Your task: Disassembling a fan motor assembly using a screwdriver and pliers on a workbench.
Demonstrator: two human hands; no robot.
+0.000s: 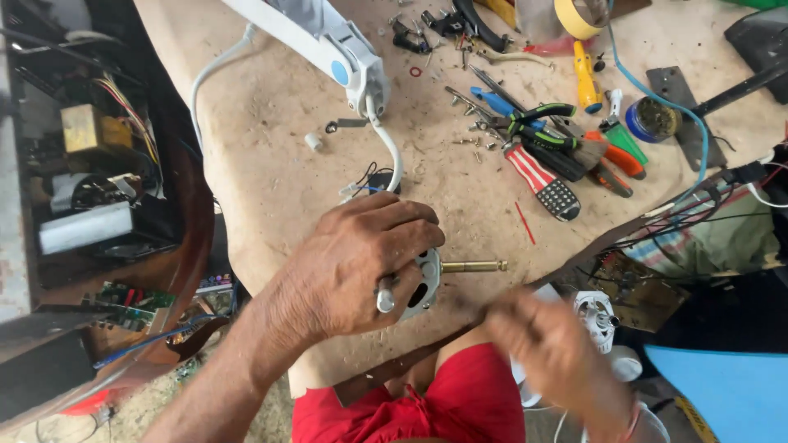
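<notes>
Left hand (353, 267) clamps the small motor (427, 283), brass shaft (474, 266) pointing three o'clock, casing off; right hand (554, 353) blurred, grip unclear.

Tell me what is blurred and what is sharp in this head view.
Head view: the right hand is smeared by motion blur; the left hand, gripping a small motor with a brass shaft, is sharp; the tools on the workbench are crisp under even, soft light.
</notes>
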